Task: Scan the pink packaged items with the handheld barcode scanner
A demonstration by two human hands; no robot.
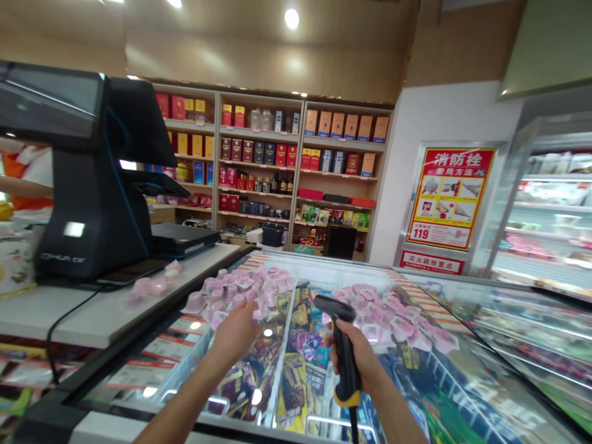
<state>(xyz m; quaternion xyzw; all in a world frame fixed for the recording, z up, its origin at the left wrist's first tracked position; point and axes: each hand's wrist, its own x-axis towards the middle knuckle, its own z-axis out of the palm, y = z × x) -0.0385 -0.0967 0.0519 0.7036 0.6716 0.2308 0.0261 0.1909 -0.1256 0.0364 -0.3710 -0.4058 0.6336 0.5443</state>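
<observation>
Two hands work over the freezer lid (324, 271): left hand (235, 333) reaches open-fingered into pink packets (240, 290), right hand (358, 357) grips a barcode scanner (342, 339).

Both forearms are bare to the frame's edge; left hand (235, 333) and right hand (361, 361) wear no gloves, rings or watch.

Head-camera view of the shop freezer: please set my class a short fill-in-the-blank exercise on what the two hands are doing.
1. The right hand grips a black and yellow barcode ______.
2. The left hand reaches into a pile of ______ price tags lying on the glass freezer lid.
3. The checkout terminal stands on the counter to the ______ of the freezer.

Missing words: scanner; pink; left
</observation>
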